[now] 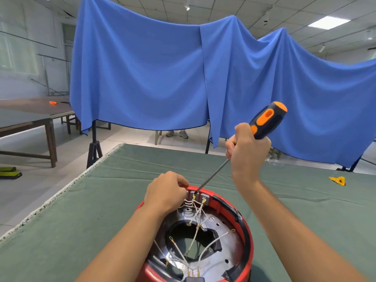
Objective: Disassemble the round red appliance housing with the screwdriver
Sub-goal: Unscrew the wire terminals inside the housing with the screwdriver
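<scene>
Green cloth-covered table (101,200); yellow scrap (338,180) near its right edge. Blue drape (152,74) hanging behind. Brown tables (30,117) far left, orange item (53,103) on one. Sneakers (177,133) under drape.

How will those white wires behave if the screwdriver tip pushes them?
The white wires probably flop aside: they are thin and sag in loose curves. Their ends look fixed to terminals, so hard pushes may strain them. The housing likely stays, since the left hand holds its rim.
</scene>
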`<move>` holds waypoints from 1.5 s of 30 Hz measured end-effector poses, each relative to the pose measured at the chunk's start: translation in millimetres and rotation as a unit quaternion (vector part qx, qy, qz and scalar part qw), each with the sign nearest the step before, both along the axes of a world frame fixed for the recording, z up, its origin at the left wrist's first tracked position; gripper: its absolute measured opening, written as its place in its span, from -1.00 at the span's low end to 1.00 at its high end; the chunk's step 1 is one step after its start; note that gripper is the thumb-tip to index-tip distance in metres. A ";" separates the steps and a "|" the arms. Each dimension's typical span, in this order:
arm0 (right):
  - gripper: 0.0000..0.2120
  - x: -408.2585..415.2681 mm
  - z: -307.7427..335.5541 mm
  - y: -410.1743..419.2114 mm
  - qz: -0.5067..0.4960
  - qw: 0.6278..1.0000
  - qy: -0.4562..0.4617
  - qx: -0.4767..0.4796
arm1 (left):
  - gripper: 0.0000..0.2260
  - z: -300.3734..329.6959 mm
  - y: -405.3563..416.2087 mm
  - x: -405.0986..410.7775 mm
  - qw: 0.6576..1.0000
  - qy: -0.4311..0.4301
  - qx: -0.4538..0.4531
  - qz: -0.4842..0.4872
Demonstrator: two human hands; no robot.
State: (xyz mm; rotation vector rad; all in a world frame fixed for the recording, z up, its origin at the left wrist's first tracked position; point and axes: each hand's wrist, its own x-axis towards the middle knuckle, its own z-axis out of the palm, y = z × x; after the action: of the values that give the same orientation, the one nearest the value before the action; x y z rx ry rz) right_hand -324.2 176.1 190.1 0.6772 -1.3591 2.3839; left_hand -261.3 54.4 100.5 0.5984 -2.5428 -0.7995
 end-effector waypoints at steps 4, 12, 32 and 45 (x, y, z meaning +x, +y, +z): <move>-0.68 2.1 10.9 -12.1 -0.007 0.997 0.019 0.074 | -0.66 2.0 3.2 1.6 1.000 0.002 -0.006 0.000; -0.74 -31.6 31.2 -59.0 -0.029 0.973 -0.046 0.223 | -0.67 -1.7 0.8 0.5 1.000 0.010 -0.005 0.001; -0.85 -75.9 26.3 -54.0 0.008 0.964 -0.188 0.186 | -0.63 -3.2 -5.3 -2.1 1.000 0.001 0.004 -0.013; -0.76 -46.8 21.4 -19.1 -0.030 0.981 -0.143 0.126 | -0.66 -1.6 1.9 1.2 1.000 0.000 0.004 0.003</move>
State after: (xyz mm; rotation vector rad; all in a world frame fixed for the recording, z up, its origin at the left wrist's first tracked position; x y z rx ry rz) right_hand -371.0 157.0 211.5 0.3546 -1.7943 2.3517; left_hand -260.2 56.3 98.9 0.6090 -2.5373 -0.8075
